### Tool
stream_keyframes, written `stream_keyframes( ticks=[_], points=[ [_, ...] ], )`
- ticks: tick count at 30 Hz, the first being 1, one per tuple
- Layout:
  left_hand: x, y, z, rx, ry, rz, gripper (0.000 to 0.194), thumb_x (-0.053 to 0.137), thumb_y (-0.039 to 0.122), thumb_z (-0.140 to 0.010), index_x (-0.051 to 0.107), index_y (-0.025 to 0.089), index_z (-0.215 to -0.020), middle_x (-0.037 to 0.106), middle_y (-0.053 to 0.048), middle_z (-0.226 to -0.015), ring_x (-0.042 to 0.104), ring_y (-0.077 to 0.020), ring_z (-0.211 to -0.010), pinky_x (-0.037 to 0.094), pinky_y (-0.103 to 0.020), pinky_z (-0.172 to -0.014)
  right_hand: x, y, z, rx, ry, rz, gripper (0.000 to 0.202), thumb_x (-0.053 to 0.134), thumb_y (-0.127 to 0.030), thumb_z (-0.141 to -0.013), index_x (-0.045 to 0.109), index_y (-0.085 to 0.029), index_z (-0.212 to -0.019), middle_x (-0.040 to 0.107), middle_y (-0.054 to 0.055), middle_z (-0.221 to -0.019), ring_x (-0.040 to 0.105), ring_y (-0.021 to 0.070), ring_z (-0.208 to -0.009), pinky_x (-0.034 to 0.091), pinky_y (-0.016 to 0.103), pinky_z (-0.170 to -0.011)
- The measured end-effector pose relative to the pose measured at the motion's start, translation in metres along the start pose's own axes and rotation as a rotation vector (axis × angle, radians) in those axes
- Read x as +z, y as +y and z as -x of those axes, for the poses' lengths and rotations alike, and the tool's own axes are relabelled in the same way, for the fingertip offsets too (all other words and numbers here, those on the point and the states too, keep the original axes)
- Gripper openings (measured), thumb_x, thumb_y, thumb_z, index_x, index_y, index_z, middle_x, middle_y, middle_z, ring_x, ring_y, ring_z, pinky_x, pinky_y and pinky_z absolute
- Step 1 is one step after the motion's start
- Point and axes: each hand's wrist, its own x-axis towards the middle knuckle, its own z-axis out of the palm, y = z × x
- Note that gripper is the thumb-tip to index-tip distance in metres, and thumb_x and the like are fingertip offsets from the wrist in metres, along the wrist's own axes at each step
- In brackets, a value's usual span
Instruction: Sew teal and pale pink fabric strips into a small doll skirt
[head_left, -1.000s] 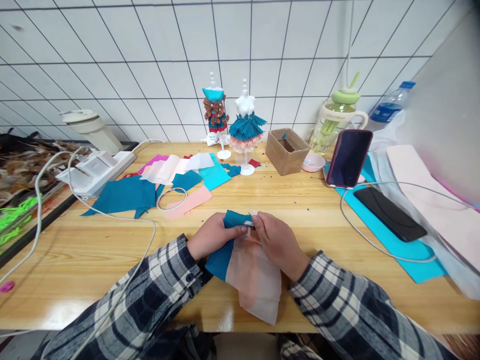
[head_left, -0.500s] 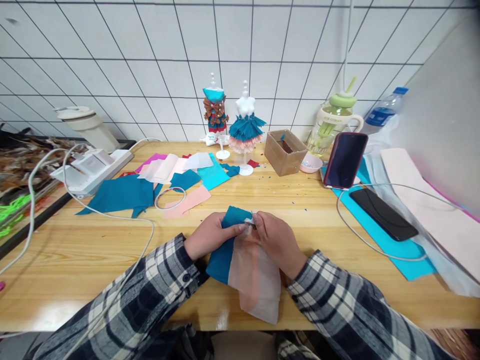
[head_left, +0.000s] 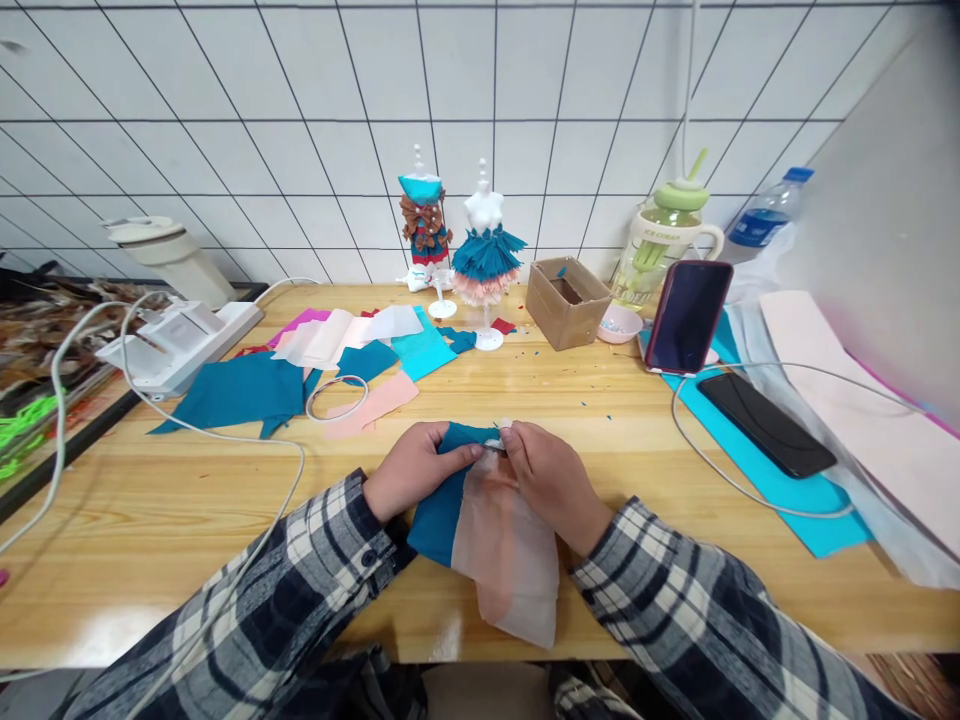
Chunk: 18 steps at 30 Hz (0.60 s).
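Note:
My left hand point(head_left: 409, 468) pinches a teal sheet of crepe paper point(head_left: 436, 520) near its top edge, thumb on the front. A thin, pale pink sheet point(head_left: 508, 555) overlaps it on the right and hangs toward the table's front edge. My right hand point(head_left: 551, 475) grips the gathered top of these sheets between thumb and curled fingers. Between both thumbs shows a short dark line point(head_left: 495, 447); I cannot make out what it is. The fingertips behind the paper are hidden.
Paper scraps point(head_left: 240, 390) and a white ring point(head_left: 337, 398) lie left. Two small dress forms point(head_left: 484, 255) stand behind, beside a cardboard box point(head_left: 568, 305). At right are an upright phone point(head_left: 688, 318), a flat black phone point(head_left: 766, 425) and a jug point(head_left: 664, 240). A white cable point(head_left: 300, 450) crosses the left side.
The teal sheet's top corner above my left thumb has dropped and tipped away, so less of it shows. Both hands keep their grip. The view has shifted slightly.

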Motion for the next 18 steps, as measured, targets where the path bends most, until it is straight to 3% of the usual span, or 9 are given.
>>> stream_keyframes(
  ticks=[9,18],
  points=[
    [0.0010,0.0006,0.0005,-0.004,-0.002,-0.014,0.034,0.063,0.048,-0.078,0.072,0.017,-0.088,0.076,-0.003,-0.093,0.068,-0.0231,-0.084,0.053,-0.030,-0.074,-0.0019,-0.0025,0.0017,0.018,-0.004,0.058,0.043,0.022,-0.041,-0.102,0.051,-0.022,-0.077,0.060,0.000,-0.074,0.054,0.0150,-0.069,0.030,0.027,-0.061],
    [0.0005,-0.0008,-0.0002,0.003,-0.010,-0.013,0.035,0.062,0.048,-0.079,0.072,0.017,-0.089,0.076,-0.003,-0.093,0.068,-0.0228,-0.084,0.052,-0.029,-0.074,-0.0017,-0.0021,0.0006,0.037,0.006,0.023,0.040,0.024,-0.041,-0.102,0.052,-0.023,-0.080,0.063,0.001,-0.079,0.056,0.0155,-0.074,0.032,0.026,-0.064]
  ],
)
